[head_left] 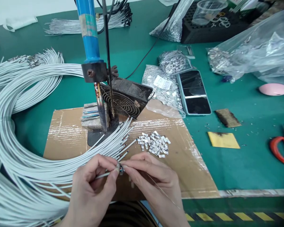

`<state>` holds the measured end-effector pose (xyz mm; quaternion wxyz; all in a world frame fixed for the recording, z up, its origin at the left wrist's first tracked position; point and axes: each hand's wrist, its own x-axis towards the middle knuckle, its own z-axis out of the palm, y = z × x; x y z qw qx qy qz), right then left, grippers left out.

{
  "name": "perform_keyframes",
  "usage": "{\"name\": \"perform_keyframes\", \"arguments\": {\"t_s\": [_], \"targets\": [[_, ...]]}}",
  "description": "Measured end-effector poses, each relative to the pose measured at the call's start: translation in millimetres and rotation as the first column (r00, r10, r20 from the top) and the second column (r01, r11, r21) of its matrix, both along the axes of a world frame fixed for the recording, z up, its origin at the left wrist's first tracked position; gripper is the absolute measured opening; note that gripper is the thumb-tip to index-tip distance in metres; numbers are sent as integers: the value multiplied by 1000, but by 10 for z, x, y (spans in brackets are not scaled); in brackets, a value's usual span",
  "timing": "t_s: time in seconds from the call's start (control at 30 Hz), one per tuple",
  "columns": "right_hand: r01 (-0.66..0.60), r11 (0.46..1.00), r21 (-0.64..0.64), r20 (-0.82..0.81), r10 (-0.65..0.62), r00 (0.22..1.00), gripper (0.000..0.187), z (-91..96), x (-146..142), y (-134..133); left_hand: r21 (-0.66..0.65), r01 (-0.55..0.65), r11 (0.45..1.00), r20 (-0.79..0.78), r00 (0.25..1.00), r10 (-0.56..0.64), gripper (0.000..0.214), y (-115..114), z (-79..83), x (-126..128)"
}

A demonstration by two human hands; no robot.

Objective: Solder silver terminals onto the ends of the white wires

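Note:
My left hand [96, 181] is closed in a pinch around the end of a white cable [102, 175]. Against it, my right hand [153, 181] is closed too, with a thin wire that looks like solder [162, 190] running back from its fingers. Something small and metallic [121, 170] shows between the two sets of fingertips; its shape is mostly hidden. Just beyond the hands lie the loose ends of a white cable bundle [113, 143]. Small flat metal tabs [155, 144] are heaped on the cardboard [180, 164].
A blue-handled soldering iron [88, 37] points down in a stand before a black fan [127, 97]. Coiled cables [4, 142] fill the left. Further right are a phone [194, 91], bagged metal parts [174, 62], a yellow sponge [223, 141] and red-handled cutters [280, 149].

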<state>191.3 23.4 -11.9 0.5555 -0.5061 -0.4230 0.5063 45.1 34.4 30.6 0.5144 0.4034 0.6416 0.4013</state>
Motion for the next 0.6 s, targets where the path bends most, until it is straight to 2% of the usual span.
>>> {"name": "perform_keyframes", "arguments": {"t_s": [0.23, 0.37, 0.5, 0.6], "targets": [[-1, 999, 38, 25, 0, 1000, 22, -41, -18, 7, -4, 16, 1000, 11, 1000, -16, 12, 20, -4, -10], [-3, 997, 83, 157, -10, 988, 24, -34, 13, -5, 0, -7, 1000, 15, 1000, 7, 12, 41, -6, 8], [-14, 998, 66, 218, 0, 976, 37, -85, 54, -42, 37, -36, 999, -17, 999, 37, 12, 81, -55, -12], [52, 998, 34, 248, -59, 967, 26, -112, 49, -44, 81, -22, 996, -54, 998, 27, 11, 122, -126, -67]]}}
